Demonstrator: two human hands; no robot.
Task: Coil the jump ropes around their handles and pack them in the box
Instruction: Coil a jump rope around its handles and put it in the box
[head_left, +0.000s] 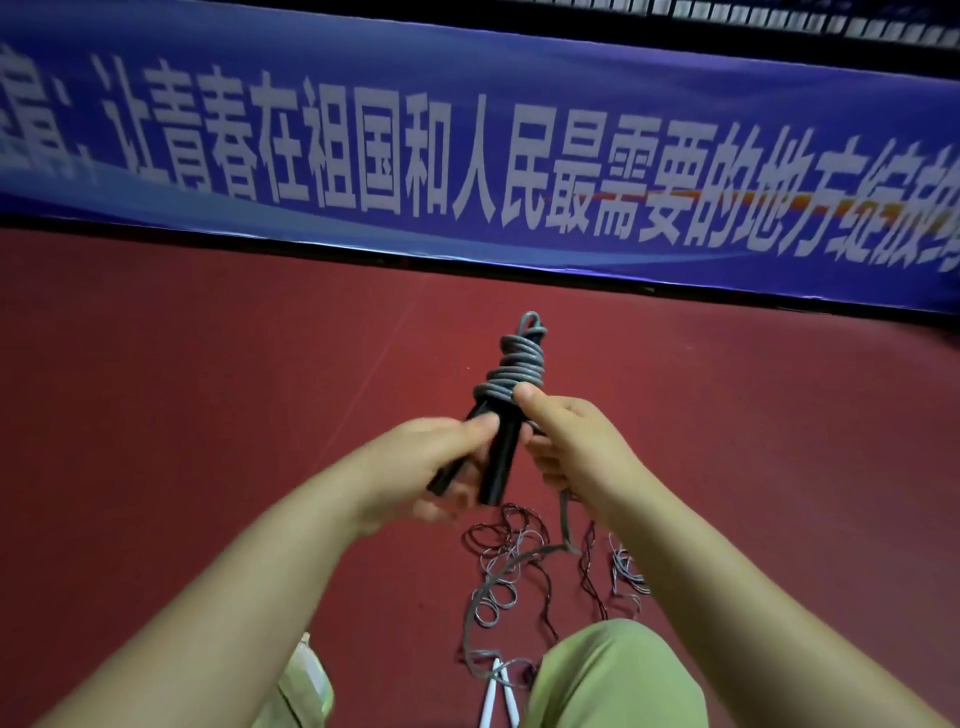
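Observation:
I hold a jump rope with two black handles (501, 452) side by side, pointing up and away from me. Thick grey rope (514, 366) is coiled several times around their upper ends, with a small loop sticking out on top. My left hand (421, 462) grips the lower part of the handles. My right hand (566, 441) holds the rope, thumb pressed on the lowest coil. The loose grey tail (563, 519) hangs from my right hand down to the floor. No box is in view.
Thin tangled ropes (519, 561) lie on the red floor (208, 389) below my hands, with two white handles (498, 696) near my knee (613, 675). A blue banner (467, 145) with white characters stands along the far edge of the floor.

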